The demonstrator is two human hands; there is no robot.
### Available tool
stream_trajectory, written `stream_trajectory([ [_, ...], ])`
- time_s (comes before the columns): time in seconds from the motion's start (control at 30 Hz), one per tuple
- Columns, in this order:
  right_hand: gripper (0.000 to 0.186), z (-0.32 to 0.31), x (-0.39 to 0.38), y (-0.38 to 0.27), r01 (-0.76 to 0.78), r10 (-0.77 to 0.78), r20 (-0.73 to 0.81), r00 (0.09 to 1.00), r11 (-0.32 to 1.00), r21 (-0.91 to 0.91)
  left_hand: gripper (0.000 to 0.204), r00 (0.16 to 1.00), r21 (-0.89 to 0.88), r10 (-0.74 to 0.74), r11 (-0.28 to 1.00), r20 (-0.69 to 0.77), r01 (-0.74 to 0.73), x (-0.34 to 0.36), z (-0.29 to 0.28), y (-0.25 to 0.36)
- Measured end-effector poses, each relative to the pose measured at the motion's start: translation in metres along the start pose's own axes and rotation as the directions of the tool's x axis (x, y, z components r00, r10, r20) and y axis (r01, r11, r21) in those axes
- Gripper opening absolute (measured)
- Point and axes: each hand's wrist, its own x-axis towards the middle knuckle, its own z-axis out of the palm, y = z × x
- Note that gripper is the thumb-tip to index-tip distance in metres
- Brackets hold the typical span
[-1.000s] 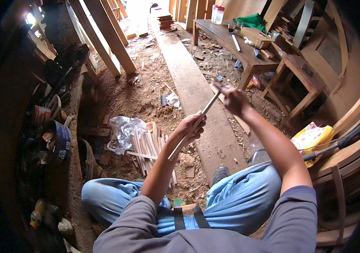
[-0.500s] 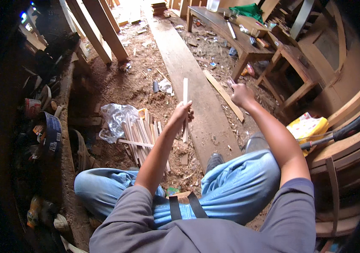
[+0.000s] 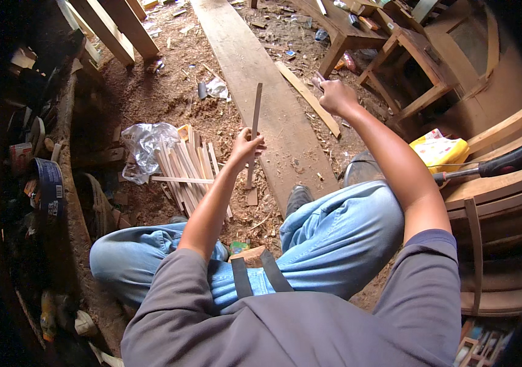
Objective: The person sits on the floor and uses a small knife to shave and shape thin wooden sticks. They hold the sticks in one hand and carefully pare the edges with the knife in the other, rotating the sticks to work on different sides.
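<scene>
My left hand (image 3: 246, 145) is closed around a narrow wooden strip (image 3: 257, 103), which stands out lengthwise above and below the fingers, over a long wide plank (image 3: 297, 161) on the ground. Up and to the right, apart from the strip, my right hand (image 3: 338, 98) is closed on a small object (image 3: 318, 79) that I cannot make out. A thinner loose board (image 3: 307, 98) lies beside the plank under that hand. Left of my left hand, a pile of thin wooden strips (image 3: 181, 174) lies by a crumpled clear plastic bag (image 3: 143, 144).
A wooden table (image 3: 359, 33) and small wooden frame stand (image 3: 432, 88) are at the upper right. A yellow bag (image 3: 438, 150) and long dark-handled tool (image 3: 505, 164) lie on curved timber at the right. Leaning posts (image 3: 114, 30) and a cluttered ledge (image 3: 74, 214) line the left.
The strip has swung from slanting to nearly upright in my left hand. My right hand has moved off the strip's upper end, rightward. The view has tilted down.
</scene>
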Motion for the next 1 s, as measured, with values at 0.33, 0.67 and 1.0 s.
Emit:
stream_trajectory([
  [0.33,0.054,0.002,0.004,0.004,-0.027,0.030,0.105,0.994,0.999,-0.024,0.027,0.867,-0.018,0.488,0.870,-0.103,-0.492,-0.004,0.020,0.034],
  [0.67,0.051,0.001,0.004,0.006,-0.040,0.042,0.127,0.991,0.999,-0.021,0.029,0.963,0.647,0.265,0.742,-0.041,-0.177,-0.017,0.008,-0.019],
  [1.0,0.044,-0.004,-0.002,0.000,-0.053,0.051,0.125,0.991,0.999,0.007,0.024,0.868,0.642,0.497,0.671,-0.020,-0.370,-0.015,0.021,0.032],
])
